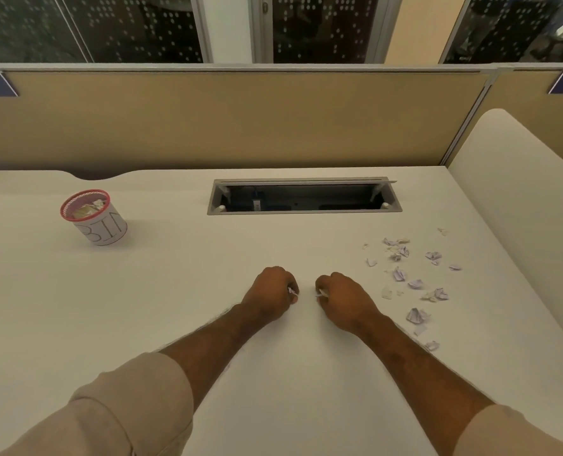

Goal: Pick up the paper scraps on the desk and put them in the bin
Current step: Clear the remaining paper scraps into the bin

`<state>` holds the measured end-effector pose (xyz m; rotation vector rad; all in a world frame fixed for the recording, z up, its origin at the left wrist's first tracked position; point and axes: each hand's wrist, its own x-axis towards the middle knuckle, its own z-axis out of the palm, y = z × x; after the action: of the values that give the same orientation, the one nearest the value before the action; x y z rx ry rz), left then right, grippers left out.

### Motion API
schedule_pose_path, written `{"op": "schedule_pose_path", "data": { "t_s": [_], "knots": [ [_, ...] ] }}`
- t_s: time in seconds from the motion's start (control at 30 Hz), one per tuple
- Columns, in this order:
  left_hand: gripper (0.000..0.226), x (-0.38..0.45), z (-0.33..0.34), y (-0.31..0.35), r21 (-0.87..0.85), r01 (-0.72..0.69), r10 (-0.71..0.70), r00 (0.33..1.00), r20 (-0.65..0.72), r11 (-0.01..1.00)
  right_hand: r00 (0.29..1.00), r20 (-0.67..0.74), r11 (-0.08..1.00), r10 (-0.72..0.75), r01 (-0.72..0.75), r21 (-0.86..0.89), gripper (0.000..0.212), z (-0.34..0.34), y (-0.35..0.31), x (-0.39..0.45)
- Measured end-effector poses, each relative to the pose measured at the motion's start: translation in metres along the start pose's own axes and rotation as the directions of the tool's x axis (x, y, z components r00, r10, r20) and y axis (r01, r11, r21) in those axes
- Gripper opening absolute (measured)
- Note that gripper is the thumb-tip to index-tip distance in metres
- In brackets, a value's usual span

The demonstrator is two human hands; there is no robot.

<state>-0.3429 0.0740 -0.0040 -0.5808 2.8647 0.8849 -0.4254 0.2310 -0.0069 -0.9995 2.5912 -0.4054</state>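
Both my hands rest on the white desk (175,291) near its middle, fingers curled. My left hand (272,296) holds a small white paper scrap (292,291) that peeks out by the thumb. A similar scrap (321,293) is pinched in my right hand (344,299). Several crumpled white and lilac paper scraps (416,284) lie scattered on the desk to the right of my right hand. The bin (104,230), a small white pot with a red mesh rim and "BIN" written on it, stands at the far left and holds some scraps.
An open cable tray slot (303,195) is set into the desk behind my hands. A tan partition (240,120) closes the back, and a white panel (517,179) rises along the right side.
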Motion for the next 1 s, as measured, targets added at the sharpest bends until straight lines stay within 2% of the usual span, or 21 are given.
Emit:
{"op": "schedule_pose_path", "data": {
  "t_s": [0.2,0.4,0.73,1.0],
  "knots": [
    [0.008,-0.018,-0.016,-0.023,-0.066,0.043,-0.042,0.999,0.012,0.997,0.999,0.006,0.998,0.044,-0.045,0.043,0.008,0.000,-0.010,-0.001],
    [0.011,-0.035,-0.052,-0.060,-0.115,0.113,-0.120,0.991,-0.057,0.987,1.000,-0.010,0.983,-0.008,0.010,0.185,0.014,0.006,-0.052,-0.001],
    [0.011,-0.059,-0.146,-0.131,-0.118,0.151,-0.179,0.943,-0.280,0.982,0.993,-0.093,0.919,-0.067,0.098,0.383,0.013,0.015,-0.144,0.022],
    [0.009,-0.050,-0.240,-0.203,-0.092,0.164,-0.188,0.826,-0.531,0.982,0.995,-0.076,0.903,-0.060,0.086,0.422,0.013,0.040,-0.184,0.037]
  ]
}}
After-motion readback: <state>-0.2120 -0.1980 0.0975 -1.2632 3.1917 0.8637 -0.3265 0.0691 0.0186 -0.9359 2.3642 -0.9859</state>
